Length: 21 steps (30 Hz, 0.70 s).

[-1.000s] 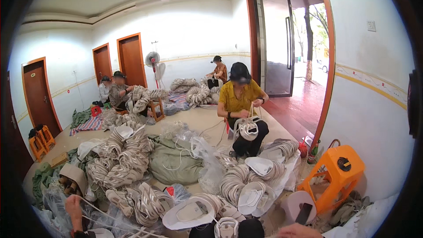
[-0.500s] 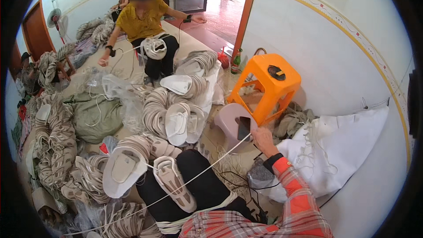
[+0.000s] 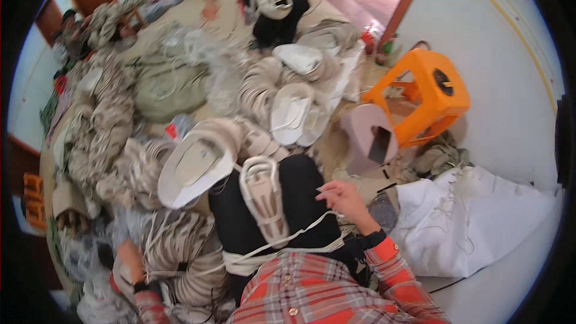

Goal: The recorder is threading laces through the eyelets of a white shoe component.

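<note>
Where lap (image 3: 305,195) supports it, shoe upper (image 3: 264,199) beige, pale-rimmed.

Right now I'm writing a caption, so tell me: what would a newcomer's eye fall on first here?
Probably the bright orange plastic stool at the right, near the white wall. Next, the long beige-and-white shoe upper on the black-trousered lap, just below the picture's middle, with the person's right hand to its right. Heaps of beige shoe uppers crowd the left side.
</note>
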{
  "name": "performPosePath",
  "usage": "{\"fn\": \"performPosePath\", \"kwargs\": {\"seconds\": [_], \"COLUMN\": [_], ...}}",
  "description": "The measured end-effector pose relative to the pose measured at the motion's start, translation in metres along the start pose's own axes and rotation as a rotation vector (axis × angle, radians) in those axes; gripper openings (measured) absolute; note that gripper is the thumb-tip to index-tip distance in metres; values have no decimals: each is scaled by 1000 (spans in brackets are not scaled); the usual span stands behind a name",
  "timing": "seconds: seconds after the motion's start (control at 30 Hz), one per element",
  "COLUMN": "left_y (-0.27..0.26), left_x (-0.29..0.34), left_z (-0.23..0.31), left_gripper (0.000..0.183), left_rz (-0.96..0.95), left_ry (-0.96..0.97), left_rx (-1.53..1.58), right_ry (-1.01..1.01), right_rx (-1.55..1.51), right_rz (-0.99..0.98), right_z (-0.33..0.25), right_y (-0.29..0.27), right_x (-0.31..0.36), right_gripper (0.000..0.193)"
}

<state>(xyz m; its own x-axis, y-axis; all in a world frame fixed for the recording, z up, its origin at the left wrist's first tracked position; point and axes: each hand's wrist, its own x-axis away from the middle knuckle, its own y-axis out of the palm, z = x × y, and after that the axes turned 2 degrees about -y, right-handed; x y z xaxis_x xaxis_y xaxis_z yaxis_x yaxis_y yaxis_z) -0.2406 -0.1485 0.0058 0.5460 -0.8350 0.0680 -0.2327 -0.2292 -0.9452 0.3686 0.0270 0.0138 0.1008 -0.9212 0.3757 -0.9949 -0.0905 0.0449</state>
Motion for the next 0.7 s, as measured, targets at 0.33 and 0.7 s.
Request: {"fn": "performPosePath", "kwargs": {"seconds": [0.33,0.7], "left_y": [-86,-79], "left_x": [87,91], "left_z": [320,328], "left_gripper": [15,17], "left_rz": [-300,-254], "left_ry": [439,399], "left_rx": [1313,1269], "right_ry": [-453,-484], "right_rx": [762,816], "right_rz": [-290,-323], "right_z": [58,55], "right_y": [99,97], "right_x": [-12,-8], "right_gripper": [9,9]}}
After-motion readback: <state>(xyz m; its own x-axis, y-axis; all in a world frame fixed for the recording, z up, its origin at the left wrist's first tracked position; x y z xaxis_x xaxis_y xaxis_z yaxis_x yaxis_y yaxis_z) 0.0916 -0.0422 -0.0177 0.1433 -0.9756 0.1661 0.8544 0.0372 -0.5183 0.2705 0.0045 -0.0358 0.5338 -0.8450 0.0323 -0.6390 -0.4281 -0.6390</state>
